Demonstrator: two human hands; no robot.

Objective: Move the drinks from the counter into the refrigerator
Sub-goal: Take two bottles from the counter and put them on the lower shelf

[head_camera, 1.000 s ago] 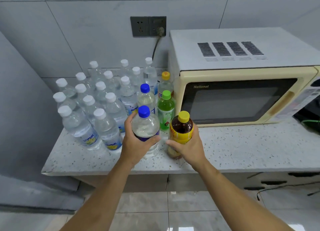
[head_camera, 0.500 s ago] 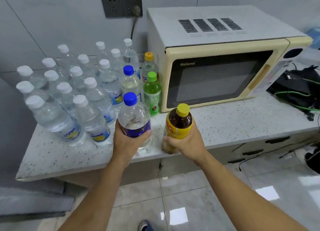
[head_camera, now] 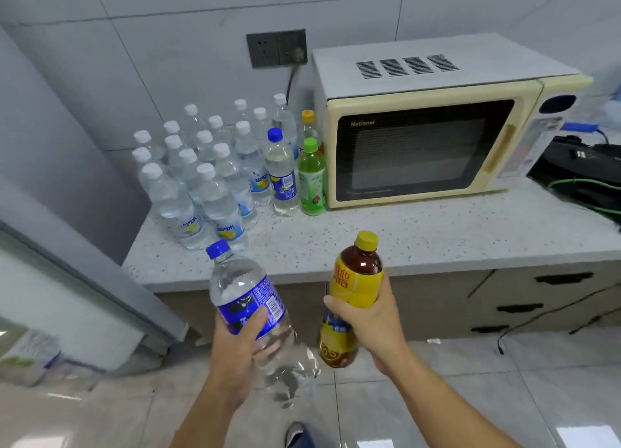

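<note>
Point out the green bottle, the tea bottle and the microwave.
green bottle (head_camera: 312, 178): head view, on its label.
tea bottle (head_camera: 358, 284): head view, on its yellow label, in the right hand.
microwave (head_camera: 420, 152): head view, on its door window.

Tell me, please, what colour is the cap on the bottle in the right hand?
Yellow, on the tea bottle; head view.

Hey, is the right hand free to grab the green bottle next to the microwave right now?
Probably not. The right hand is already wrapped around the yellow-capped tea bottle, held off the counter. The green bottle stands unblocked at the front, but that grip is full.
</note>
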